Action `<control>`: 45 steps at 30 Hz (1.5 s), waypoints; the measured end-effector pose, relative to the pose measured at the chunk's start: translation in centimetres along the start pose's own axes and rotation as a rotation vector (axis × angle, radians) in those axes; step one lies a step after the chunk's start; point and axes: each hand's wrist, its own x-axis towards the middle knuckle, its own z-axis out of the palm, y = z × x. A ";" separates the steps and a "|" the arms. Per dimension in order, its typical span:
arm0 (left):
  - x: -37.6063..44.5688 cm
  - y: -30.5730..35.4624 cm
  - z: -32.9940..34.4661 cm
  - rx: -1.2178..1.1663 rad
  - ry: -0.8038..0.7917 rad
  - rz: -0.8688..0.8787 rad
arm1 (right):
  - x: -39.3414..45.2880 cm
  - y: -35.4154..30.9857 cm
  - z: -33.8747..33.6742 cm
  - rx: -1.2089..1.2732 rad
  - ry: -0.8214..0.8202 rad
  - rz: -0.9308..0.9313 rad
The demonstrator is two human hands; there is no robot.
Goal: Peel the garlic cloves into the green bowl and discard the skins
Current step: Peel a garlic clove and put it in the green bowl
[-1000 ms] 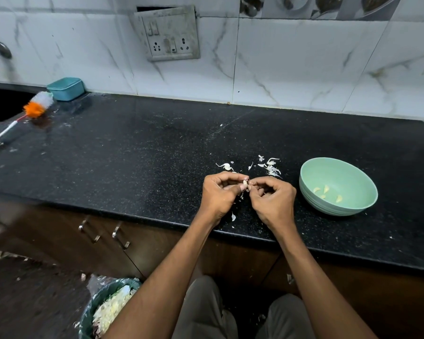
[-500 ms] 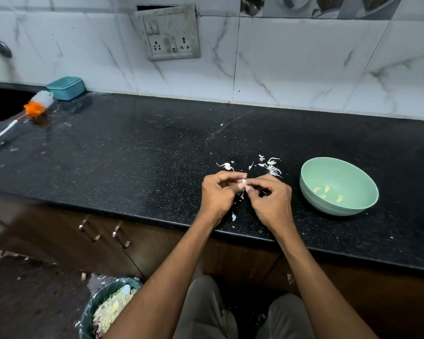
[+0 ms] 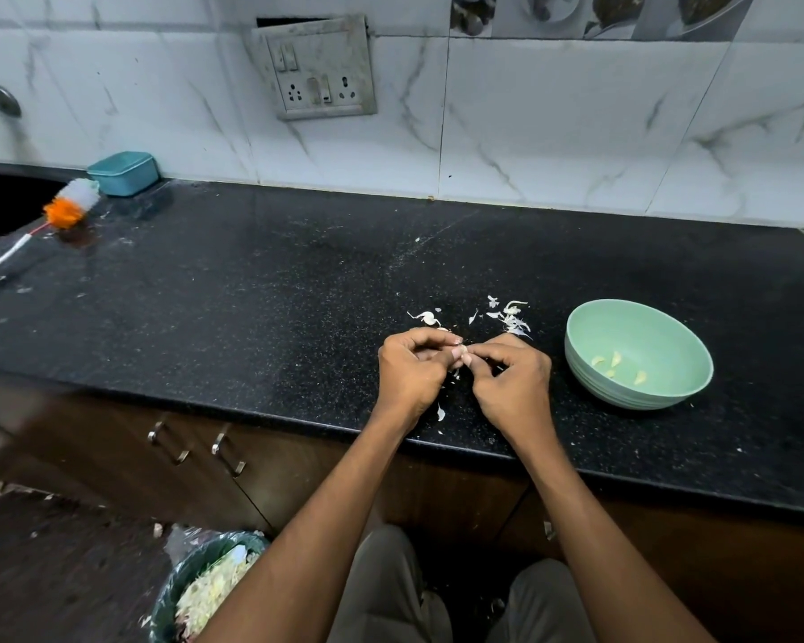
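Observation:
My left hand (image 3: pixel 414 371) and my right hand (image 3: pixel 511 382) meet over the black counter (image 3: pixel 251 317) near its front edge. Together they pinch one small garlic clove (image 3: pixel 461 351) between their fingertips; most of it is hidden by the fingers. The green bowl (image 3: pixel 669 387) sits to the right of my right hand, with several peeled cloves (image 3: pixel 616 362) at its bottom. Loose white skins (image 3: pixel 511 316) lie on the counter just beyond my hands, and one skin scrap (image 3: pixel 441 413) lies below them.
A bin (image 3: pixel 182 591) full of skins stands on the floor at lower left. A teal box (image 3: pixel 122 173) and an orange-and-white brush (image 3: pixel 61 211) lie at the counter's far left by a dark sink. A switch plate (image 3: pixel 319 69) hangs on the tiled wall.
The fingertips have shifted slightly on the clove. Both hands stay in the same place over the counter.

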 end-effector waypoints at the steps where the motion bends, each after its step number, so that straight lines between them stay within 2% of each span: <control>1: 0.0 0.0 0.0 0.012 0.001 0.001 | 0.0 0.0 0.0 -0.006 -0.003 0.001; 14: 0.2 -0.1 0.0 0.109 -0.002 -0.039 | -0.1 -0.1 0.0 0.023 -0.019 0.020; 31: 0.6 -0.6 0.4 0.257 -0.075 0.041 | 0.1 -0.4 -0.5 0.187 -0.023 0.106; 38: 0.6 -0.8 0.5 0.358 -0.072 0.109 | 0.3 -0.9 -0.6 0.296 -0.096 0.282; 45: 0.3 -0.8 0.6 0.492 -0.064 0.221 | 0.3 -0.8 -0.7 0.299 -0.120 0.275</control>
